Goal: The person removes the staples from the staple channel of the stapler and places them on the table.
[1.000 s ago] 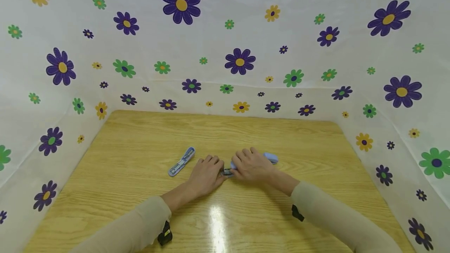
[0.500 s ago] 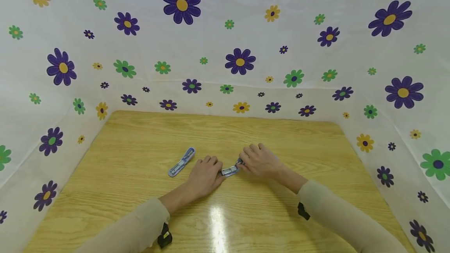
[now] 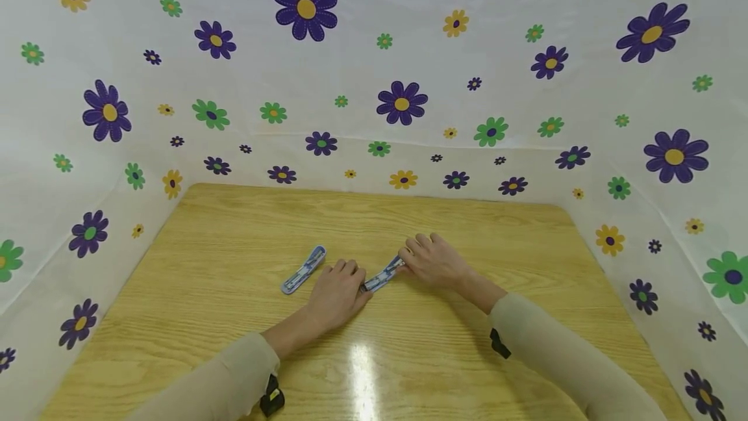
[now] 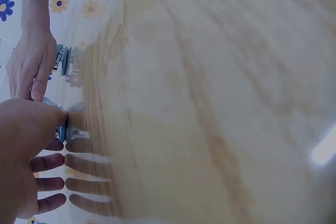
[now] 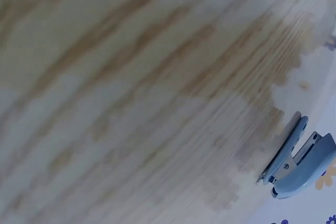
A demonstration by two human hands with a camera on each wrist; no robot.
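Observation:
A blue stapler (image 3: 386, 275) with metal parts along its length slants between my two hands in the head view. My left hand (image 3: 336, 294) pinches its nearer left end. At its farther right end, the fingers of my right hand (image 3: 434, 262) are curled round it. In the left wrist view, the blue stapler edge (image 4: 62, 132) shows between the thumb and fingers of my left hand (image 4: 26, 150), with my right hand (image 4: 34, 59) beyond. A second blue stapler (image 3: 303, 270) lies on the table left of my left hand.
The wooden table (image 3: 234, 226) is glossy and reflects light near its front. A flower-print cloth (image 3: 350, 70) rises at the back and both sides. A light-blue stapler (image 5: 302, 161) with its arms apart shows at the right wrist view's edge.
My right hand has moved right and slightly away, and more of the stapler shows between the hands. The blue piece seen beyond the right hand earlier is now out of sight. The left hand barely moves.

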